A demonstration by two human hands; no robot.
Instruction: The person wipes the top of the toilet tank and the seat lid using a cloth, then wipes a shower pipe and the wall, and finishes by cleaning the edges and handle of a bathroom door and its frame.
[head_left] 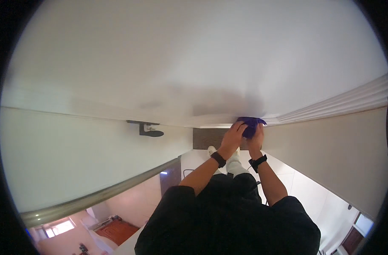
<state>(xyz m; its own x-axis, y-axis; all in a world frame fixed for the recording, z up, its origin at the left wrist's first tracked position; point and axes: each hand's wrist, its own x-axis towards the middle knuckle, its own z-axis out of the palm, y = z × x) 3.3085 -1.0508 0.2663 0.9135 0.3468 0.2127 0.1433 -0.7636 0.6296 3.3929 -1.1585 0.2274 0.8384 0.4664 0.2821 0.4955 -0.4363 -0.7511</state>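
A crumpled purple cloth [250,123] is bunched against the edge of a large white upright surface [194,55] in front of me. My left hand [234,137] is closed on the cloth's left side, with its fingers curled over it. From the right, my right hand [257,138] grips the same cloth, its fingers partly hidden behind it. Both hands are close together, and each wrist wears a dark band. A dark door handle [149,129] sticks out from a white panel to the left of my hands.
The white panel [92,148] with the handle stands at my left. Ridged white trim [334,102] runs along the right, above a pale side wall [330,157]. A brown floor strip [209,139] lies below my hands. A room with a reddish-brown surface [117,231] shows at lower left.
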